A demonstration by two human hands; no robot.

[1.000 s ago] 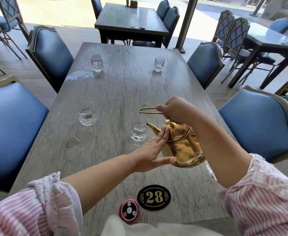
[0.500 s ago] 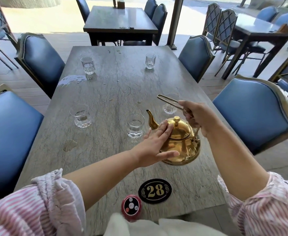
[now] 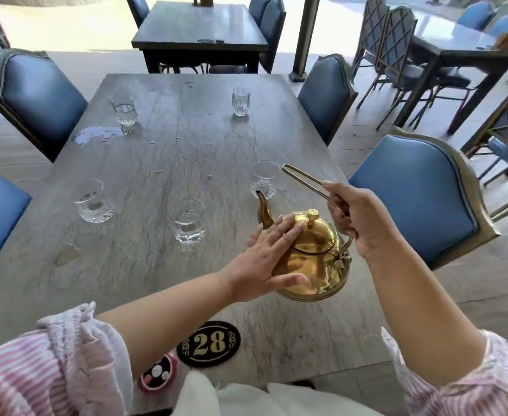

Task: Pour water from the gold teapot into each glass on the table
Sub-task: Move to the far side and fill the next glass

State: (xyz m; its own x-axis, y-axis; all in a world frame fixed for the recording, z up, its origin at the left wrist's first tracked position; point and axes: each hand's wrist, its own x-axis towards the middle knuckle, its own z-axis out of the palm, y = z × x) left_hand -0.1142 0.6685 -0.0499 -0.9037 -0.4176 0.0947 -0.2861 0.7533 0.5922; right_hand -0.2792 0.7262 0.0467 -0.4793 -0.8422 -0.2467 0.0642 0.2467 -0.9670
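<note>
Gold teapot [image 3: 312, 259] at the near right of the grey stone table [image 3: 171, 151], close to upright; whether its base sits on the stone or hangs just above it, cannot tell. Right hand [image 3: 358, 217] above and right of the teapot, fingers curled tight round the swing handle [image 3: 303, 178], which slants up and away to the left. Left hand [image 3: 264, 265] flat against the teapot's left side; fingers straight and together on the lid's edge, thumb spread low on the belly; pressing, not gripping. Lid knob [image 3: 312, 215] uncovered, just right of those fingertips. Spout [image 3: 263, 210] points away from the person.

Five glasses, all placed from the teapot:
- glass past the spout [image 3: 264, 180]: just beyond the spout tip; contents unclear;
- nearest glass [image 3: 186, 220]: left of the teapot, near; some water in it;
- left-hand glass [image 3: 92, 201]: further left, well apart; some water in the bottom;
- far-left glass [image 3: 123, 111]: far beyond and to the left; partly filled;
- far-right glass [image 3: 240, 101]: far beyond, slightly left; fill level too small to read.

Puddle [image 3: 93, 135] beside the far-left glass, on its near left. Nearer the person than the teapot: black oval plaque marked 28 [image 3: 209, 343]; left of it a round pink-rimmed call button [image 3: 157, 373]; white cloth [image 3: 246, 397] at the table's edge. Blue chair [image 3: 412, 196] right of the teapot, off the table. Pink-striped sleeves pushed up both forearms.
</note>
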